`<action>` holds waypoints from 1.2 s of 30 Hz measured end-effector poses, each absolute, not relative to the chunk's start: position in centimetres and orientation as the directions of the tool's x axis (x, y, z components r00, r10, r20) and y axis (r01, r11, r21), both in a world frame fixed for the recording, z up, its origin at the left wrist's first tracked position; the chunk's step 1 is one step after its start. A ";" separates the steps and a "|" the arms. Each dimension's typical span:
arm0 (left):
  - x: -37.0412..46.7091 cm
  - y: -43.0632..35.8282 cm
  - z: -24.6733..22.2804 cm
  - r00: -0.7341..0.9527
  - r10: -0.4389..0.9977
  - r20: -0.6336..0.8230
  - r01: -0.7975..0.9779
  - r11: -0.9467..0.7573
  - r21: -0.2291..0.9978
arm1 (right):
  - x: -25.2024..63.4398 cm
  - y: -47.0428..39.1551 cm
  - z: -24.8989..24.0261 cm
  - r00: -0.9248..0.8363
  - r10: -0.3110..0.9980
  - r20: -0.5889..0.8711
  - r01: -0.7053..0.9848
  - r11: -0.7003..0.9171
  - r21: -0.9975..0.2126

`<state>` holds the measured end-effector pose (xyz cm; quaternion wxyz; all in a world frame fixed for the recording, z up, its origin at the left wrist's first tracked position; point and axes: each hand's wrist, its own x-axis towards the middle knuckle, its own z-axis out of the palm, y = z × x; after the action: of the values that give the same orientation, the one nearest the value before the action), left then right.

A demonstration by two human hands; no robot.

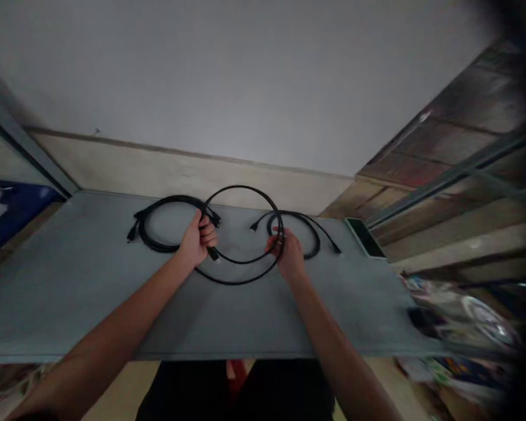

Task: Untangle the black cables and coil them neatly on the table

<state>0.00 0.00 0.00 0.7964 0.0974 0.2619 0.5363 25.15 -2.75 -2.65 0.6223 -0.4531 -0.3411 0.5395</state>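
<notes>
A black cable (239, 283) is held in a wide loop above the grey table, between both hands. My left hand (198, 238) is closed around the loop's left side, and a dark connector pokes out below its fingers. On the loop's right side, my right hand (286, 248) has its fingers bent round the cable, pinching it. Behind my left hand lies a coiled black cable (151, 244) with connectors at its ends. Another coiled black cable (313, 234) rests behind my right hand, its two plugs pointing left and right.
The grey table (92, 280) runs along a pale wall. A flat green-and-white object (365, 238) lies at its right end. Blue material (20, 210) is at the far left. Blurred clutter (460, 321) sits beyond the right edge, near metal frame posts.
</notes>
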 end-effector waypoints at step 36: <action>3.0 -1.5 -1.8 -0.072 0.936 -0.344 -0.907 0.082 0.413 | 21.0 -5.2 -3.2 0.201 0.979 0.026 -0.524 0.130 -0.842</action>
<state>3.00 -1.55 -1.77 0.6807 0.0260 0.2786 0.6770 21.00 -5.25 -3.24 0.6838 -0.3649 -0.3120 0.5494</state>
